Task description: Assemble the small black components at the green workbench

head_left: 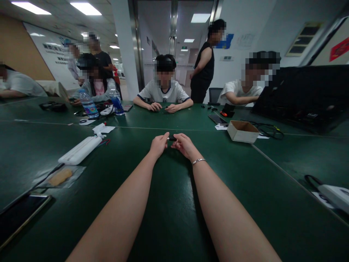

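Both arms reach forward over the green table (169, 203). Between my two hands is a small black object (172, 138) with a light, perhaps metallic, end; it is too small for me to tell its kind. My left hand (159, 146) is closed, thumb and fingers pinching the light end on the left. From the other side, my right hand (185, 145) pinches the dark end, with its lower fingers curled. A silver bracelet (199, 161) circles my right wrist. The fingertips hide part of the object.
To the left lie a white power bank-like block (80, 150), a plastic bag (61, 177) and a phone (23, 214). Bottles (88, 103) stand further back. At right are an open cardboard box (242, 131), cables and a large black screen (302, 96). Several people sit or stand beyond.
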### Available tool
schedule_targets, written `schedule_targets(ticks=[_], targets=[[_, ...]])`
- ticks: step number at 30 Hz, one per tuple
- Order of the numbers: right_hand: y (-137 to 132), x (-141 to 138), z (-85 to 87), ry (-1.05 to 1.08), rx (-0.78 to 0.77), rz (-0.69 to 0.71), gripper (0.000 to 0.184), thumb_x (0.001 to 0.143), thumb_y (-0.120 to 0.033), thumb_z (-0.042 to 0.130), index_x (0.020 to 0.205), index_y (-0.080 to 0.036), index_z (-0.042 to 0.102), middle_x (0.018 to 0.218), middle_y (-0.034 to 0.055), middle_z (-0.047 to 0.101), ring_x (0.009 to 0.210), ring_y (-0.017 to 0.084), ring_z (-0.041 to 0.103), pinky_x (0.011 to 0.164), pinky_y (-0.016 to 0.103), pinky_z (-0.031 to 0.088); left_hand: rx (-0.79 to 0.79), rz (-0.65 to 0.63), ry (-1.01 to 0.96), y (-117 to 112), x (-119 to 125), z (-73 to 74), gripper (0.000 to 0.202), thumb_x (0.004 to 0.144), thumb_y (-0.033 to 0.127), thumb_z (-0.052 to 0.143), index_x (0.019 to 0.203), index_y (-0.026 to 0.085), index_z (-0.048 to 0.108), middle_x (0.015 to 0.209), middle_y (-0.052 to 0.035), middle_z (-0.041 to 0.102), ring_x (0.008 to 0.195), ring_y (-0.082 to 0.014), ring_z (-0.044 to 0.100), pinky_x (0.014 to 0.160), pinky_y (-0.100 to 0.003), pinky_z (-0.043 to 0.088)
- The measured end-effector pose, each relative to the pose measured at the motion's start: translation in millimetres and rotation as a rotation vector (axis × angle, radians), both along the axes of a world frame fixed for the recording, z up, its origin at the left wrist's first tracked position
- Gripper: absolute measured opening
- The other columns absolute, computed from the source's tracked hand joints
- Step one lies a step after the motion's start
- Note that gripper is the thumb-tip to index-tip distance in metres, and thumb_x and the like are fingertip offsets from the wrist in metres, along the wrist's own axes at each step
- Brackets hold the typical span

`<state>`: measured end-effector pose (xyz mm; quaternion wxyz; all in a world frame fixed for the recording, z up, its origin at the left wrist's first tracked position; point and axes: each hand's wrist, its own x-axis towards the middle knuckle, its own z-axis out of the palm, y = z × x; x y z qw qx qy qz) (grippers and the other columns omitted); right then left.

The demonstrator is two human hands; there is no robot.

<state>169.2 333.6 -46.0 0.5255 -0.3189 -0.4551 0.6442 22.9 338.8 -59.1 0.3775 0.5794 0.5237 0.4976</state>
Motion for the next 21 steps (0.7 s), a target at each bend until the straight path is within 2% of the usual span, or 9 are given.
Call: schedule_targets(ticks=[8,10,13,16,18,21], targets=[[0.8,-3.0,3.0,0.060,-0.098,-0.118,0.034,0.076,-0.031,0.077,0.074,-0.020,0.046,0.046,-0.0081,0.049,0.038,0.008,0.046,0.057,0.026,0.057,-0.005,-0.040,-0.191,-10.7,7.0,14.4,0.024,0.078,0.036,0.065,0.082,0.019,0.049,0.058,0.0072,0.046,0.043,-0.0054,0.040,0.041,-0.016,0.032],[0.8,-3.4,3.0,0.056,-0.094,-0.118,0.031,0.078,-0.030,0.076,0.074,-0.019,0.047,0.047,-0.0071,0.051,0.037,0.007,0.045,0.057,0.026,0.057,-0.020,-0.053,-0.221,-12.8,6.6,18.6,0.019,0.079,0.032,0.063,0.084,0.017,0.051,0.060,0.0062,0.047,0.043,-0.0048,0.041,0.041,-0.016,0.033],[0.5,-3.4,2.7,0.032,-0.067,-0.094,0.027,0.080,-0.028,0.073,0.075,-0.018,0.049,0.048,-0.0052,0.054,0.036,0.007,0.044,0.057,0.027,0.058,-0.019,-0.053,-0.240,-14.6,6.8,22.0,0.013,0.088,0.029,0.050,0.086,0.016,0.053,0.062,0.0047,0.049,0.041,-0.0043,0.038,0.039,-0.016,0.033],[0.6,-2.8,2.3,0.017,-0.051,-0.087,0.026,0.081,-0.028,0.072,0.075,-0.018,0.049,0.048,-0.0051,0.055,0.036,0.007,0.043,0.057,0.026,0.058,-0.020,-0.007,-0.258,-14.2,7.8,22.5,0.009,0.086,0.021,0.052,0.094,0.017,0.052,0.068,0.0041,0.052,0.045,-0.0048,0.045,0.042,-0.016,0.037],[0.7,-2.5,2.0,0.016,-0.050,-0.089,0.027,0.081,-0.029,0.073,0.075,-0.018,0.049,0.049,-0.0053,0.055,0.036,0.006,0.044,0.057,0.026,0.058,-0.064,0.016,-0.273,-13.1,8.0,21.8,0.015,0.085,0.021,0.053,0.099,0.018,0.050,0.069,0.0041,0.054,0.046,-0.0055,0.048,0.043,-0.016,0.039],[0.5,-2.5,1.9,0.017,-0.048,-0.089,0.029,0.080,-0.029,0.075,0.074,-0.019,0.049,0.049,-0.0052,0.055,0.036,0.006,0.043,0.058,0.025,0.058,-0.092,-0.011,-0.231,-10.9,7.4,20.2,0.017,0.090,0.029,0.047,0.102,0.017,0.050,0.059,0.0058,0.049,0.039,-0.0052,0.041,0.039,-0.016,0.034]])
